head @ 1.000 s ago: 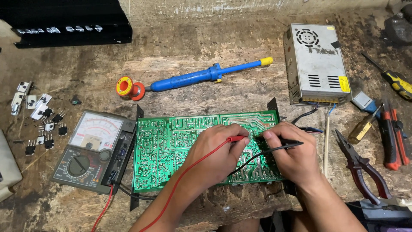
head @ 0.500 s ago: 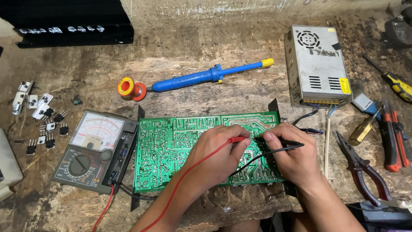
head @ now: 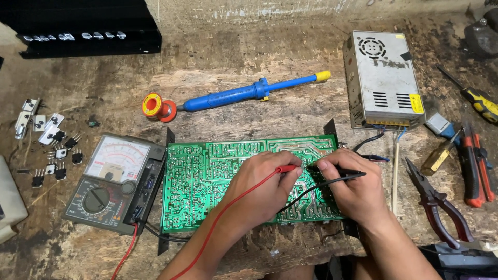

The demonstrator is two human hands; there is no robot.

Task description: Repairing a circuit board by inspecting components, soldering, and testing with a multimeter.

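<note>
The tabletop (head: 259,57) is rough, worn wood. The circuit board (head: 207,176) looks glossy green, the power supply case (head: 381,72) dull perforated metal. The desoldering pump (head: 244,93) is smooth blue plastic.
</note>
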